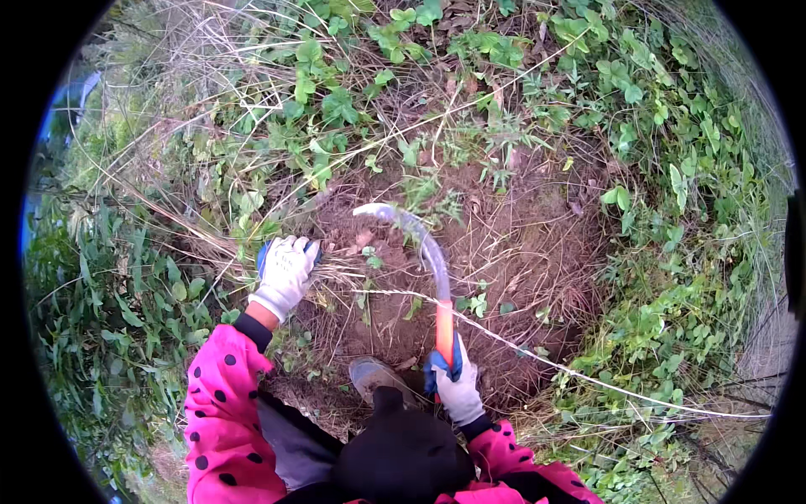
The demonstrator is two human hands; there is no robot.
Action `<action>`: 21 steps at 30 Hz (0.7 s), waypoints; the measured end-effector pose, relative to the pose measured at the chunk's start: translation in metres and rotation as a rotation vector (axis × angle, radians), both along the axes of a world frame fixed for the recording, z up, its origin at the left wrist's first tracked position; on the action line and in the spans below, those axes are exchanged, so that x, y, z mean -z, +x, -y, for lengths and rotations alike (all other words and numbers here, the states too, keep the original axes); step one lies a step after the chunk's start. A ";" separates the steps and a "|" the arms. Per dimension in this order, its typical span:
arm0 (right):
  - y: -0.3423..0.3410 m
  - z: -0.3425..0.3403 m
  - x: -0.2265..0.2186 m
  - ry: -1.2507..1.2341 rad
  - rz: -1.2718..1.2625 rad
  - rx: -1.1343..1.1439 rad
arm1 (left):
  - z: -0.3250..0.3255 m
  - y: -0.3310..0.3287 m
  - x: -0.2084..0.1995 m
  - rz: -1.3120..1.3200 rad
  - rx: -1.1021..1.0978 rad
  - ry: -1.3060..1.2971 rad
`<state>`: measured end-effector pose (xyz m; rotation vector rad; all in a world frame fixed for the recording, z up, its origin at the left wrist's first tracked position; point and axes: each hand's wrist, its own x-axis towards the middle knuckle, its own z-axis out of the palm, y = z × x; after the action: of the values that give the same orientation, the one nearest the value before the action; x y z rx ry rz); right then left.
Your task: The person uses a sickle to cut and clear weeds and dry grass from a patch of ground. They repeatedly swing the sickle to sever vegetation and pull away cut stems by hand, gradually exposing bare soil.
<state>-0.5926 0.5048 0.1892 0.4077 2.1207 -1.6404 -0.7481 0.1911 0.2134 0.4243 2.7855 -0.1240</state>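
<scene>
My left hand [287, 269], in a white glove with blue fingers, is closed round a bundle of dry grass [342, 270]. Cut-looking pale ends stick out to its right, and long stalks trail off to the upper left. In my right hand [458, 388], gloved alike, is the orange handle of a sickle [433, 262]. Its curved grey blade rises from the handle and hooks to the left, with the tip above and to the right of the bundle, apart from it. A thin white cord or stalk [537, 357] crosses by the handle's upper end.
Bare brown soil [537, 227] with dry straw lies in the middle. Leafy green plants [663, 277] grow on the right and at the far side, with taller weeds [126, 294] at the left. My shoe [376, 375] stands at the near edge of the soil.
</scene>
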 end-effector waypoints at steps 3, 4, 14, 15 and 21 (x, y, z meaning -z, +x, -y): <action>-0.120 0.029 -0.033 -0.354 -0.237 0.461 | 0.013 -0.024 -0.014 -0.123 -0.083 0.062; -0.160 0.030 -0.042 -0.309 -0.258 0.491 | 0.010 -0.032 -0.018 -0.165 -0.098 0.084; -0.258 0.038 -0.036 0.105 -0.170 0.018 | -0.095 -0.186 -0.049 -0.616 0.238 -0.048; -0.235 0.018 -0.010 0.342 -0.534 0.044 | -0.117 -0.210 -0.055 -0.649 0.279 -0.048; -0.208 0.001 -0.021 0.493 -0.555 -0.124 | -0.100 -0.242 -0.003 -0.176 0.026 -0.176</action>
<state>-0.8008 0.5033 0.2105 -0.0593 2.9039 -1.2406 -0.9900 0.2910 0.2163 0.4234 2.9083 -0.4288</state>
